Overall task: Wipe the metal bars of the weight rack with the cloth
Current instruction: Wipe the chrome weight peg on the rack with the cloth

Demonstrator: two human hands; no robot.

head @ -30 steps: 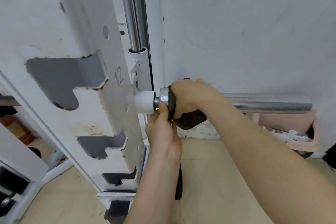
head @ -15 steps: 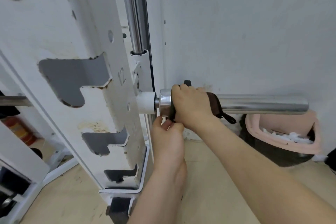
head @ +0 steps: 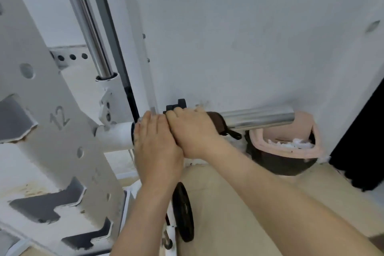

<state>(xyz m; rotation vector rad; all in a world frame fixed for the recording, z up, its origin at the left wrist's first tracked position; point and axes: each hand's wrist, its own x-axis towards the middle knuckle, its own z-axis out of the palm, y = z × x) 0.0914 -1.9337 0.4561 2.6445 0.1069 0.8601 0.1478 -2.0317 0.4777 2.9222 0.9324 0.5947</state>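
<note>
A chrome horizontal bar (head: pixel 259 118) sticks out to the right from a white sleeve (head: pixel 114 137) on the white weight rack (head: pixel 47 131). A dark brown cloth (head: pixel 217 122) is wrapped around the bar near the sleeve. My right hand (head: pixel 191 133) grips the cloth around the bar from above. My left hand (head: pixel 153 145) lies over the bar's inner end beside the sleeve, touching my right hand; what its fingers hold is hidden. A chrome vertical guide rod (head: pixel 91 33) rises behind the rack.
A pink-lined bin (head: pixel 284 147) with white scraps stands on the floor under the bar's free end. A black weight plate (head: pixel 184 212) stands on edge below my hands. The white wall is close behind; a dark curtain (head: pixel 361 141) hangs at the right.
My left hand rose from under the bar to lie over its inner end. My right hand with the cloth stays near the sleeve. The camera moved closer and tilted.
</note>
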